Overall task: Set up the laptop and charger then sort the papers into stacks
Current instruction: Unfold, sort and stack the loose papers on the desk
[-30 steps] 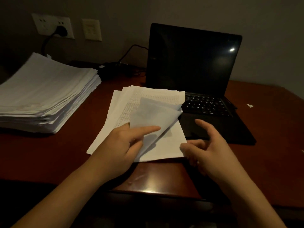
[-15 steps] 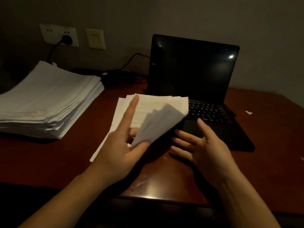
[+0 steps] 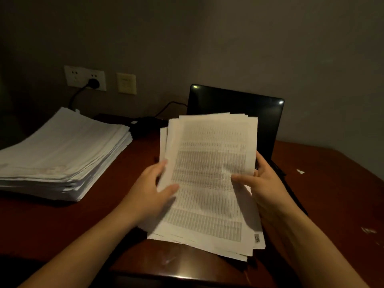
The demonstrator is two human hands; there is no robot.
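Left hand [image 3: 152, 189] & right hand [image 3: 262, 181] pinch the paper sheaf [image 3: 209, 179] by its side edges, thumbs in front, tilted up over desk [image 3: 104, 221] before laptop [image 3: 268, 121]. Light, floppy, sheets prob slide; grip mid-edges. Big stack [image 3: 62, 150] sits left.

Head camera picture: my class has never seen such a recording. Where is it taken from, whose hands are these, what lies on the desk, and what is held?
No machine here: the one picture comes from a wide-angle camera worn on a person's head, looking forward and down, so the bare arms reaching in are the wearer's own. The left hand and right hand each grip a side of a sheaf of printed papers, held up in front of an open laptop with a dark screen. On the brown desk a much thicker paper stack lies at the left. Behind it a black plug sits in a wall socket.
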